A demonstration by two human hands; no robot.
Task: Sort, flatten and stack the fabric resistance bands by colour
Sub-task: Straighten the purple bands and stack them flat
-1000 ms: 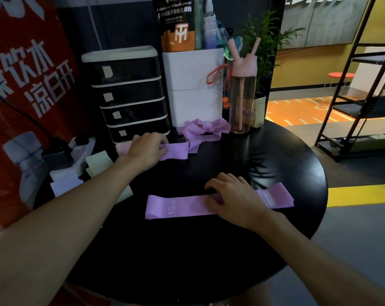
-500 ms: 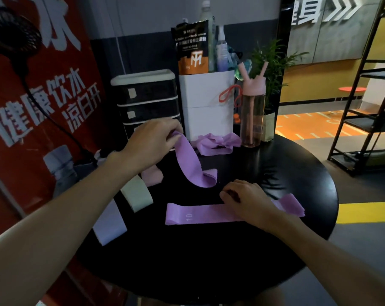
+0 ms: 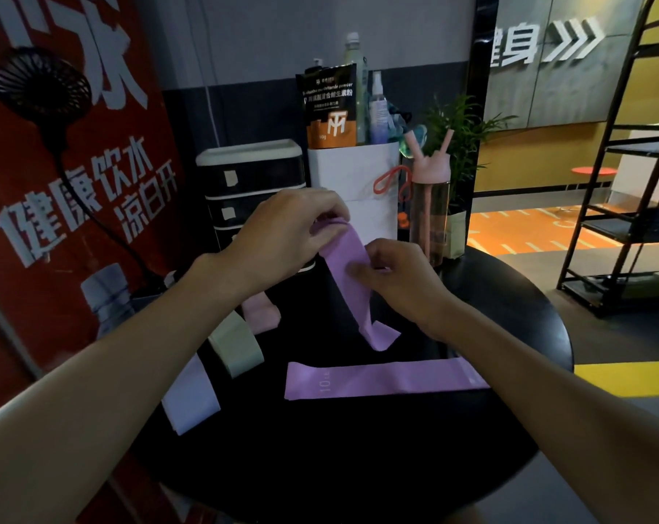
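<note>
Both forearms reach in from the bottom corners and meet above the middle of the round black counter. The left hand is raised, its back to the camera and its wrist bent, with the fingers curled down and the thumb beneath them. Between them it pinches the upper end of a purple band. The right hand sits just below and to the right. Its fingers are curled inward and its thumb is laid across the front of the same band about midway along, so it grips the strip there. The two hands are close together but not touching.

The held band runs down from the left hand at a slant, passes under the right thumb and ends in a folded curl low over the counter. Whether that curl touches the surface I cannot tell.

Nearer the camera a second purple band lies flat and straight on the counter, marked "10" near its left end and partly crossed by the right forearm. To the left, three more bands lie in a row along the counter's edge: a pink band, a pale green band and a whitish band. Behind the hands stand a dark drawer unit, a white box and a pink bottle.
</note>
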